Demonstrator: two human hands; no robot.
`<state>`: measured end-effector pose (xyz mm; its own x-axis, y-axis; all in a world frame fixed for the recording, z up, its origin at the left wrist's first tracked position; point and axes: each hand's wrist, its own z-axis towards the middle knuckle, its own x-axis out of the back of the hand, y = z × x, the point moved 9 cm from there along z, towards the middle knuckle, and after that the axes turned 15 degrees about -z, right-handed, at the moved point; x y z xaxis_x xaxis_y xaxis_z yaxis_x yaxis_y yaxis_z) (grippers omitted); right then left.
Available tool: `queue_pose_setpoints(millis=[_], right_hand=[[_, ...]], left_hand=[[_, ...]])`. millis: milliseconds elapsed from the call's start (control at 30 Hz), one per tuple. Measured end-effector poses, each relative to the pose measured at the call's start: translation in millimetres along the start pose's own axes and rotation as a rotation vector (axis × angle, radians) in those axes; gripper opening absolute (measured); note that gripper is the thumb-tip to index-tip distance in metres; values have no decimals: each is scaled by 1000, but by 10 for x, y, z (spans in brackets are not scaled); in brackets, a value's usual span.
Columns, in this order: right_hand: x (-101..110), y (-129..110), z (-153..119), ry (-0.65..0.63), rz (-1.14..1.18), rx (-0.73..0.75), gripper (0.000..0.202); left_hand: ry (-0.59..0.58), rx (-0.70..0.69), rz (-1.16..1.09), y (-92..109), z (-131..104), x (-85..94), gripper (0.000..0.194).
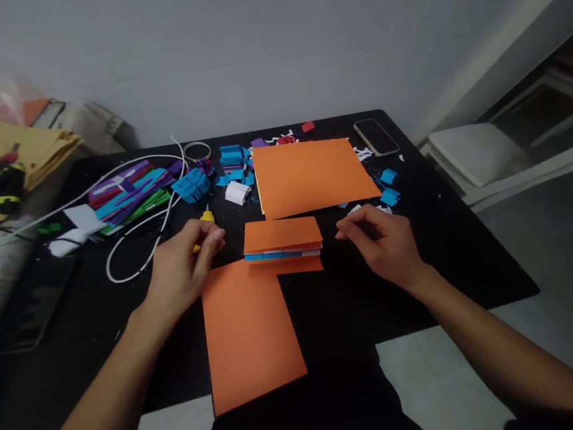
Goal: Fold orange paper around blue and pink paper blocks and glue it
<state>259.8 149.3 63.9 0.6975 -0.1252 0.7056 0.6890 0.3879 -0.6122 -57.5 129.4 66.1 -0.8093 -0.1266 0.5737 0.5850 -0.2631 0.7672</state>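
Observation:
A folded orange card (pixel 282 234) stands in the middle of the black table, with a row of blue and white paper pieces between its layers. To its left is my left hand (pixel 185 261), fingers pinched together near a yellow-tipped tool (pixel 208 216); whether anything tiny is in the pinch is hidden. My right hand (pixel 386 240) hovers right of the card, also pinched, its fingertips too small to read. Neither hand touches the card. One orange sheet (pixel 251 332) lies at the front edge, and a stack of orange sheets (pixel 313 176) lies behind the card.
Colored paper strips (pixel 131 192), blue folded pieces (pixel 192 185) and a looping white cable (pixel 112 257) lie at the left. A tape ring (pixel 197 151) sits at the back. A phone (pixel 376 137) rests at the back right, near paper scraps (pixel 390 196).

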Motion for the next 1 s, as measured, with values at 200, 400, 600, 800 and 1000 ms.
queue_pose_setpoints(millis=[200, 400, 600, 800, 1000], right_hand=[[63, -67, 28, -4, -75, 50, 29], [-9, -67, 4, -47, 29, -14, 17], [-80, -178, -11, -102, 67, 5, 3], [-82, -194, -43, -135, 110, -13, 3], [-116, -264, -83, -156, 222, -32, 6]], left_hand=[[133, 13, 179, 94, 15, 233, 26], [143, 41, -57, 70, -24, 335, 20], [141, 119, -277, -47, -82, 291, 17], [203, 164, -300, -56, -143, 390, 16], [192, 135, -257, -44, -191, 384, 17]])
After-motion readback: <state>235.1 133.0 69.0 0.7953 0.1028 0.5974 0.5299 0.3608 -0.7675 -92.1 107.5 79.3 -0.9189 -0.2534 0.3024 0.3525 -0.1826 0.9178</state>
